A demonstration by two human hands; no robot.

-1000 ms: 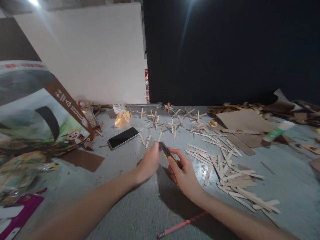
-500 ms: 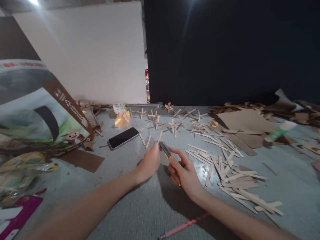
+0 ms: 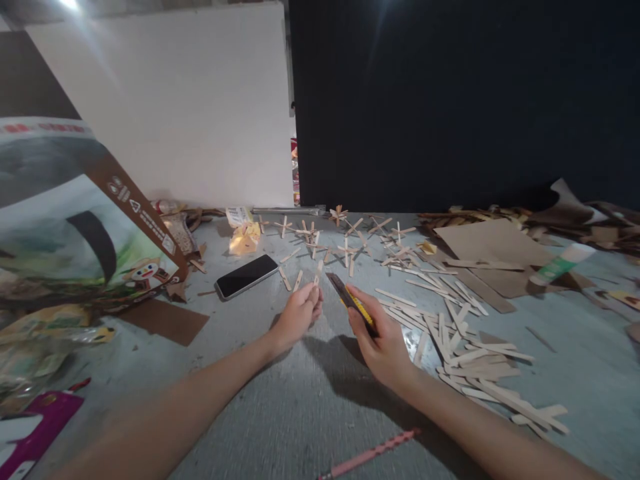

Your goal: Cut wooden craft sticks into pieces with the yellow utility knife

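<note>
My left hand (image 3: 300,312) pinches a wooden craft stick (image 3: 319,272), whose upper end sticks out past the fingertips. In my right hand (image 3: 383,340) is a yellow and black utility knife (image 3: 357,307), its blade end pointing up and left toward the stick. A small gap separates the knife from the stick. Just beyond my left hand lie two short craft stick pieces (image 3: 298,280) with small marks on them. Several crossed stick shapes (image 3: 346,250) stand or lie farther back on the grey table (image 3: 280,420).
To the right is a loose pile of craft sticks (image 3: 480,360), with brown cardboard (image 3: 490,243) and a glue stick (image 3: 563,263) behind. A phone (image 3: 247,275) lies left of centre. A large printed bag (image 3: 65,220) stands at left; a pink pencil-like rod (image 3: 370,455) lies in front.
My right hand has drawn the utility knife back, right and slightly down, away from the craft stick. My left hand has turned a little, and the stick now points more upright.
</note>
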